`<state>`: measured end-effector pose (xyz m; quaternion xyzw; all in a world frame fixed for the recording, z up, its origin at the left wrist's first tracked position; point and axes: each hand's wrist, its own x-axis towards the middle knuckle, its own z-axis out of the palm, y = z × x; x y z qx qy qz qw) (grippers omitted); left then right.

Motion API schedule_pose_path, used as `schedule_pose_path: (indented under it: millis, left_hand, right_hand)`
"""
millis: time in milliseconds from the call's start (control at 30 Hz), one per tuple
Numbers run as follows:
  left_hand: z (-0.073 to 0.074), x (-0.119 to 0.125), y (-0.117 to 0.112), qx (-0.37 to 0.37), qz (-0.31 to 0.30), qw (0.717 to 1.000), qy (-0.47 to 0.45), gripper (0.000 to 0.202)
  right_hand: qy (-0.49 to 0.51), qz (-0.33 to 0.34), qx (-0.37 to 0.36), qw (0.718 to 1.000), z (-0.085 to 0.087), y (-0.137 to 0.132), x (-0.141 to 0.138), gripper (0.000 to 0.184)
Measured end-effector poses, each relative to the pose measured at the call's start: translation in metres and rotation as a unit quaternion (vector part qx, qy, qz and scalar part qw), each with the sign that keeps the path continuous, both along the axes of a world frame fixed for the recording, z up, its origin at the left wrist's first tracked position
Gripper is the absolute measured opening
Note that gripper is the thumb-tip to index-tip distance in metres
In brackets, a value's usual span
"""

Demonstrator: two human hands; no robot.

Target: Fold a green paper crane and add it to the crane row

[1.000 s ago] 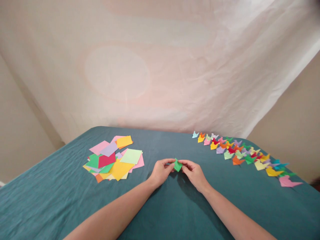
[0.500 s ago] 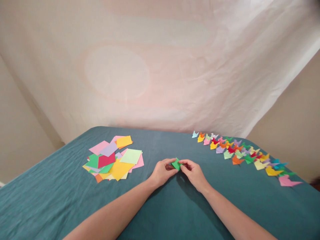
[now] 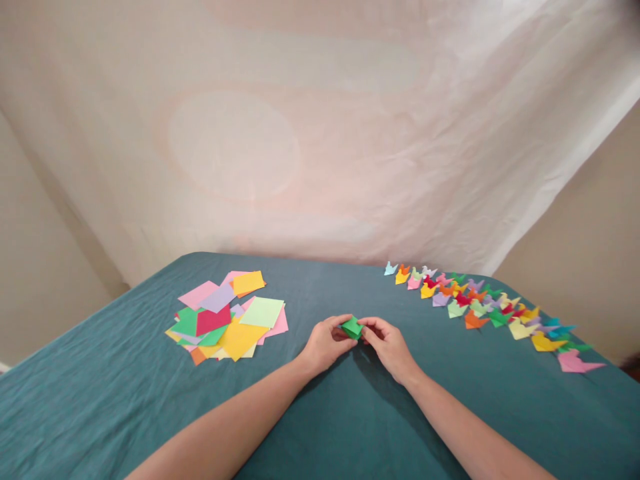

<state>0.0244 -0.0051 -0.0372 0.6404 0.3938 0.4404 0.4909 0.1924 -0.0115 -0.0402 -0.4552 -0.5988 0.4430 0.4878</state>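
Note:
A small folded piece of green paper (image 3: 352, 327) is held just above the teal tablecloth (image 3: 320, 413), near the table's middle. My left hand (image 3: 325, 343) pinches its left side with the fingertips. My right hand (image 3: 387, 343) pinches its right side, fingers curled. Both hands meet at the paper, with my forearms reaching in from the bottom edge.
A loose pile of coloured paper squares (image 3: 225, 317) lies left of my hands. Rows of several folded paper figures (image 3: 480, 307) run along the right side toward the table's edge. A pale wrinkled sheet (image 3: 320, 133) hangs behind the table.
The green paper has tipped from a more upright position to a flatter one and shifted slightly left. My hands have closed in a little around it.

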Motion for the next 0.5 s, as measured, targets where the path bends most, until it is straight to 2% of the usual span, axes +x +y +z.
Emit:
schedule_pose_path:
  millis: [267, 500]
  left_hand:
    - [-0.0025, 0.0003, -0.0005, 0.032, 0.022, 0.997, 0.061, 0.055]
    - [0.0038, -0.0012, -0.006, 0.107, 0.001, 0.98, 0.168, 0.056]
  right_hand:
    - [-0.007, 0.006, 0.015, 1.0, -0.0012, 0.0001, -0.0029, 0.021]
    - [-0.02, 0.009, 0.022, 1.0, 0.001, -0.0014, -0.004, 0.022]
